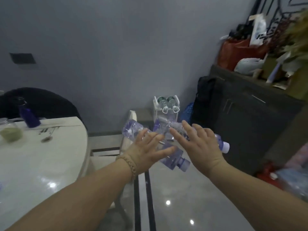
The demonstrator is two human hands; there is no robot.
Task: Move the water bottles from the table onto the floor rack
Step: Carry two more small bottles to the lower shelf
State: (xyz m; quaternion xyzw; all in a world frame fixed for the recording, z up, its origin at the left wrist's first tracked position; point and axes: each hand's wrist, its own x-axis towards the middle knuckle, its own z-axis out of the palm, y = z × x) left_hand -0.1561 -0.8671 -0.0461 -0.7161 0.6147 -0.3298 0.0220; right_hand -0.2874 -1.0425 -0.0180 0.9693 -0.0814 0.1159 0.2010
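My left hand (148, 150) grips a clear plastic water bottle (133, 129) that lies tilted, base up-left, its pale purple cap (184, 164) pointing down-right. My right hand (198, 144) holds a second clear bottle (162, 128) crossing behind the first, its white-purple cap (225, 147) sticking out to the right. Both hands are in mid-air above the floor, right of the table (41, 160). The white floor rack (166, 106) stands against the wall beyond my hands, with two bottles lying in its top tier, green caps facing me.
A blue metal flask (30, 116), a glass of green drink (10, 132) and a spoon sit on the white round table. A dark cabinet (250, 122) piled with bags fills the right. A black backpack (205, 97) leans beside the rack. The floor is glossy tile.
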